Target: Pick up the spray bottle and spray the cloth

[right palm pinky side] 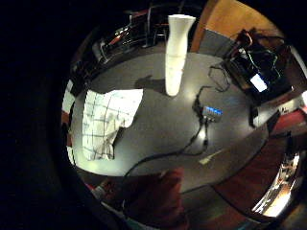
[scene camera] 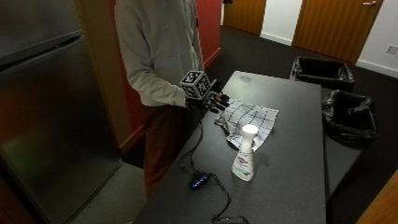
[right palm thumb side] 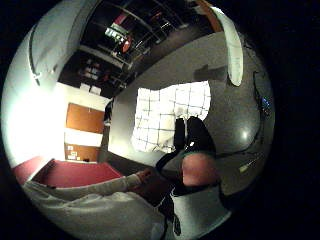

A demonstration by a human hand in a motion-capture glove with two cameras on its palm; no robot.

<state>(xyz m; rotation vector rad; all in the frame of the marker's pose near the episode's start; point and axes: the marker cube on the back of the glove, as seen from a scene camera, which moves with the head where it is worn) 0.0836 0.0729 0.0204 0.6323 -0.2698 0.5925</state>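
Observation:
A white spray bottle (scene camera: 244, 155) stands upright on the dark grey table (scene camera: 292, 158), close to the near end of a white checked cloth (scene camera: 250, 120) that lies crumpled flat. The bottle (right palm pinky side: 176, 48) and the cloth (right palm pinky side: 106, 120) show apart in the little finger side palm view. My gloved right hand (scene camera: 211, 101) hovers above the table's left edge beside the cloth, fingers relaxed and holding nothing. It is well short of the bottle. In the thumb side palm view the cloth (right palm thumb side: 170, 122) lies beyond my fingertips (right palm thumb side: 199, 167).
A black cable (scene camera: 205, 186) with a small box showing blue lights (scene camera: 199, 181) runs along the table's near left edge. Two black bins (scene camera: 322, 71) stand on the floor to the right. A steel fridge (scene camera: 43, 116) stands at the left.

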